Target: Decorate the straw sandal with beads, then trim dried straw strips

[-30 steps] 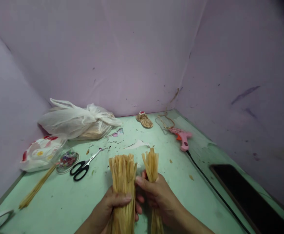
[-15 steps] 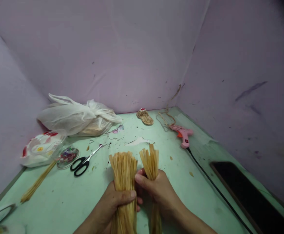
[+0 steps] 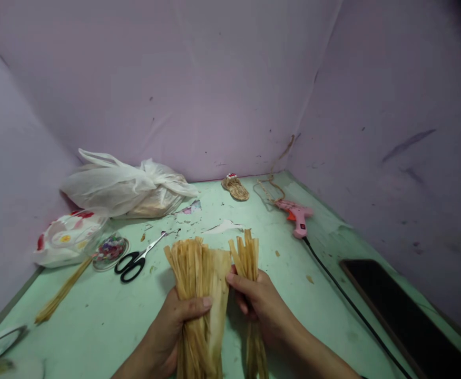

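My left hand [image 3: 186, 321] is closed round a thick bundle of dried straw-coloured strips [image 3: 193, 268], held upright near the table's front. One wide, paler strip [image 3: 218, 295] stands fanned out at the bundle's right side. A thinner bundle of the same strips [image 3: 248, 258] is gripped in my right hand [image 3: 256, 292], whose thumb and fingertips reach the edge of the wide strip. The lower ends of both bundles run down toward the bottom of the picture. Scissors with black handles [image 3: 131, 266] lie left of my hands.
A pink glue gun [image 3: 299, 218] with a black cord and a dark phone-like slab [image 3: 396, 316] lie right. Leftward are a knotted white plastic bag [image 3: 127, 192], a dish of coloured bits [image 3: 111, 250] and a thin straw bundle [image 3: 64, 292]. A small woven piece [image 3: 236, 188] lies behind.
The left bundle has spread wider, and a broad pale strip now shows on its right side. My left hand has shifted slightly left, and my right hand slightly right.
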{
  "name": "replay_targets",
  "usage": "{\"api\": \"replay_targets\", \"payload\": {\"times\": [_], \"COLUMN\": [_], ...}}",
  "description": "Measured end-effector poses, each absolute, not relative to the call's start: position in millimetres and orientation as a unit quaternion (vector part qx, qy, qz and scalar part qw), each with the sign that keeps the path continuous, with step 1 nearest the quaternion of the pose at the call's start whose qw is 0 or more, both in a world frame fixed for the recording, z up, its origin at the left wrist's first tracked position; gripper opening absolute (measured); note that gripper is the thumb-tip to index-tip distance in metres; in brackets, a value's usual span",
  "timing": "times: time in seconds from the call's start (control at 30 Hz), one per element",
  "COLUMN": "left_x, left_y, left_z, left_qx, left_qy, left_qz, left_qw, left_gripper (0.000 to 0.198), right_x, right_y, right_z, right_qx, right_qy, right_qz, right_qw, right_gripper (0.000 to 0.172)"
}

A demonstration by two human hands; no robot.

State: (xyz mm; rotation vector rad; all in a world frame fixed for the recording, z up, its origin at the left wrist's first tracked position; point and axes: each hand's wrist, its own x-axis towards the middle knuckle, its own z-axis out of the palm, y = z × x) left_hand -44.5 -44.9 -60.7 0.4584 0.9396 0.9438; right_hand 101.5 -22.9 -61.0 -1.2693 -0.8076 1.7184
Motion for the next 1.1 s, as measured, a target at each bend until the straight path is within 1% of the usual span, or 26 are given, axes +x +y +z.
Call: {"api": "replay_targets", "payload": {"times": [0.13,0.27,0.37,0.43,0.53,0.67,0.87,0.93,1.1], "left_x": [-41.2,-41.0,-43.4,-45.6,-48.7,-49.9,-47.3,-47.1,-47.7], "left_y": [-46.2,-46.8,-45.4,-43.9,-42.3,-42.9,-41.9,-40.9,-40.0], "left_z": [-57.1,-62.6,-61.8,-58.1,-52.3,-50.4,-53.9,-54.5,-56.5], "left_qx": [0.208,0.206,0.199,0.188,0.166,0.152,0.124,0.117,0.117], "left_qy": [0.406,0.416,0.416,0.416,0.411,0.4,0.413,0.432,0.423], "left_qz": [0.437,0.459,0.463,0.464,0.45,0.422,0.434,0.435,0.456], "left_qw": [0.775,0.757,0.757,0.76,0.775,0.799,0.791,0.781,0.774], "left_gripper": [0.041,0.043,0.043,0.047,0.053,0.047,0.03,0.029,0.036], "right_x": [100.8,97.8,98.7,101.1,104.9,105.8,104.3,104.8,105.6], "right_y": [-25.5,-30.2,-29.6,-27.3,-24.1,-24.7,-26.4,-25.8,-25.6], "right_z": [-63.3,-62.8,-62.0,-61.4,-59.9,-57.2,-58.4,-59.2,-58.9], "right_qx": [-0.503,-0.424,-0.455,-0.472,-0.449,-0.429,-0.429,-0.439,-0.408], "right_qy": [-0.325,-0.334,-0.31,-0.298,-0.285,-0.277,-0.278,-0.272,-0.268], "right_qz": [0.684,0.723,0.725,0.724,0.743,0.762,0.761,0.755,0.769], "right_qw": [0.417,0.431,0.414,0.407,0.406,0.398,0.4,0.403,0.413], "right_gripper": [0.027,0.028,0.025,0.024,0.021,0.022,0.025,0.026,0.026]}}
